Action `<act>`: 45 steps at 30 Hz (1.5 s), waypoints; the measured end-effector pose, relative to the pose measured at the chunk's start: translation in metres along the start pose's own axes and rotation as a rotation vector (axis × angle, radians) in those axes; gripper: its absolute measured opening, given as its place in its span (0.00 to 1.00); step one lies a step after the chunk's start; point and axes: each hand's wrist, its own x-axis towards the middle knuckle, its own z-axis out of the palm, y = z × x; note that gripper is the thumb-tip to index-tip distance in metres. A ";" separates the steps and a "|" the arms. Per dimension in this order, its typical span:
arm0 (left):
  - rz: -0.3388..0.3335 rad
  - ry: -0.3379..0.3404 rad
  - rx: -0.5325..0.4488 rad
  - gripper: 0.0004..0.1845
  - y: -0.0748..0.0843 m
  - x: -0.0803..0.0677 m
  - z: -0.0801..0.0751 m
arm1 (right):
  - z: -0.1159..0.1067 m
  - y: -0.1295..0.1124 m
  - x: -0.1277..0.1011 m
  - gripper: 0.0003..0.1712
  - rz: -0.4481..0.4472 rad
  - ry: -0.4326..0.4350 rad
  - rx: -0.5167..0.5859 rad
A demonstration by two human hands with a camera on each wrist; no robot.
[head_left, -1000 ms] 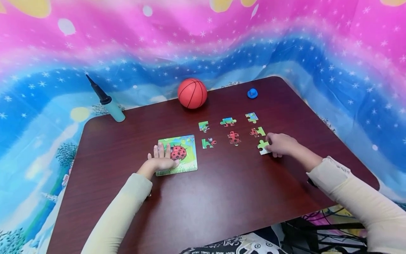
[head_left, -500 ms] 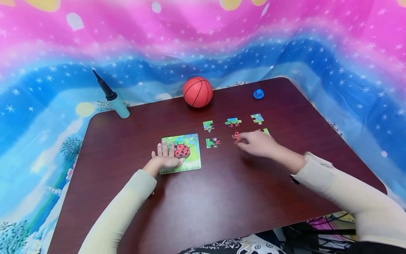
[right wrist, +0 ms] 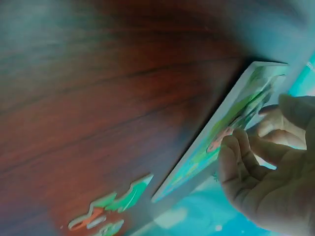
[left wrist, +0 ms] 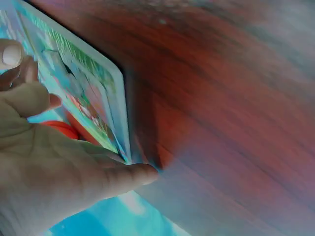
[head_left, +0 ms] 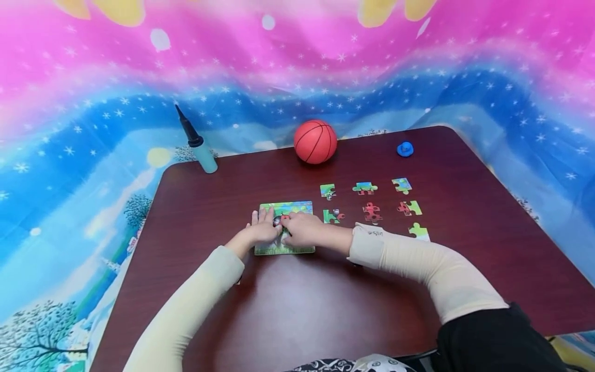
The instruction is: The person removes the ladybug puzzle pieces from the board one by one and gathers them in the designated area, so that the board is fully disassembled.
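Observation:
A square ladybug puzzle board [head_left: 302, 207] lies flat on the table. My left hand [head_left: 262, 230] rests on its left part with fingers extended; in the left wrist view one digit reaches past the board's edge. My right hand [head_left: 304, 230] is over the board's middle, its bent fingertips touching or almost touching the picture beside my left thumb. In the right wrist view the fingers [right wrist: 229, 157] are curled close to the board, and what lies between them is hidden. A green and white puzzle piece [head_left: 419, 231] lies beyond my right forearm.
Several loose puzzle pieces lie in rows right of the board, among them a red one [head_left: 371, 212] and a corner one [head_left: 327, 190]. A red ball [head_left: 315, 142], a blue hat-shaped object [head_left: 405, 149] and a teal hand pump [head_left: 204, 158] stand along the far edge.
My right hand has let go of the green and white piece at the right and moved left onto the board. My left hand has stayed on the board. The head view has shifted.

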 end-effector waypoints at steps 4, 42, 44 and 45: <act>0.006 0.072 -0.025 0.44 -0.008 -0.001 -0.005 | 0.000 0.000 0.007 0.39 0.047 -0.033 0.006; -0.106 0.047 0.013 0.58 -0.034 0.003 -0.013 | 0.009 0.006 0.009 0.32 0.012 0.021 -0.009; -0.118 0.043 0.047 0.58 -0.034 0.003 -0.013 | 0.011 0.005 0.008 0.31 0.009 0.033 -0.028; -0.125 0.043 0.063 0.59 -0.034 0.003 -0.013 | 0.012 0.005 0.007 0.31 0.006 0.043 -0.036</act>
